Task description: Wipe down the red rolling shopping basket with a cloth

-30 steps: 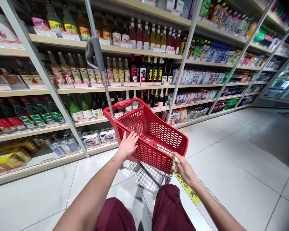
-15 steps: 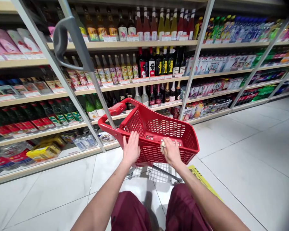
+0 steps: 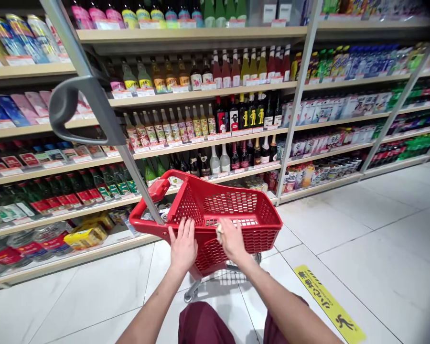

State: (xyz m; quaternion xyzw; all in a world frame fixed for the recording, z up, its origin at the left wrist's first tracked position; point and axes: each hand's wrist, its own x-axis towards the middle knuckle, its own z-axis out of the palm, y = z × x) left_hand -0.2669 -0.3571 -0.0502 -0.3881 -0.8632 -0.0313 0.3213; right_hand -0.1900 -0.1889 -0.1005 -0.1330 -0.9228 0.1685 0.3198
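Observation:
A red plastic shopping basket on wheels [image 3: 258,217] stands on the tiled floor in front of me, with nothing visible inside. Its grey pull handle [image 3: 77,110] rises up and to the left on a metal pole. My left hand [image 3: 182,246] lies flat, fingers apart, on the basket's near rim and wall. My right hand [image 3: 232,241] presses a small crumpled pale cloth [image 3: 219,231] against the near rim, just right of the left hand. My knees in dark red trousers show at the bottom.
Long shelves [image 3: 200,93] of bottles, cans and cartons run along the left and far side. Metal uprights [image 3: 294,124] divide them. A yellow floor sticker [image 3: 329,310] lies on the white tiles at the lower right. Open floor stretches to the right.
The basket has turned and shifted left, its handle swinging lower and leftward. My right hand with the cloth slid along the rim toward my left hand. The view moved closer to the shelves.

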